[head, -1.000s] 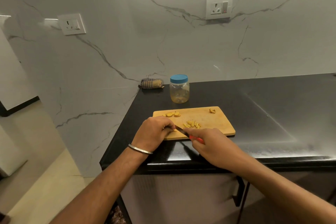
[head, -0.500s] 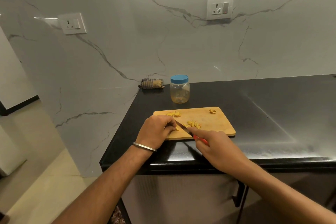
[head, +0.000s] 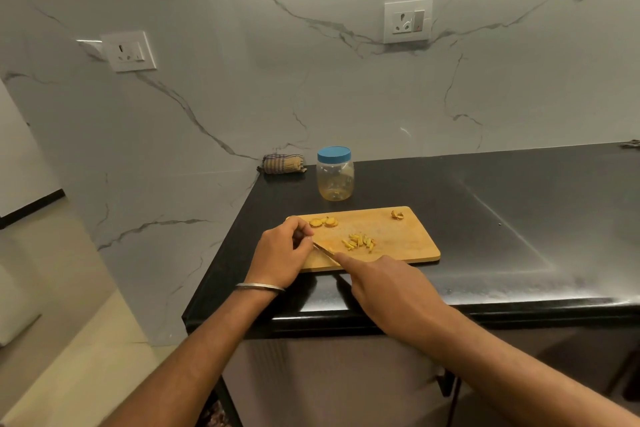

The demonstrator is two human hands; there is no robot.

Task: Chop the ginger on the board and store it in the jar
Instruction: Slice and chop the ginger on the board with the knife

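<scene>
Ginger (head: pixel 358 241) lies cut in light, stiff slivers mid-board (head: pixel 408 246), slices at its far-left corner. My left hand (head: pixel 280 255) pinches a small piece; my right hand (head: pixel 391 288) grips the knife (head: pixel 323 249). I'd pinch pieces firmly, since they probably slip.

The knife (head: pixel 324 249) shows only a short strip of blade; its handle is buried under the right hand (head: pixel 391 291), and its tip disappears behind the left hand (head: pixel 282 253). Whatever the left hand's curled fingers press on the board (head: pixel 408 243) is covered, so I cannot tell whether ginger sits there. The small lump (head: pixel 397 214) at the board's far corner is too small to make out. A dark object (head: pixel 631 144) is cut off by the right edge.
</scene>
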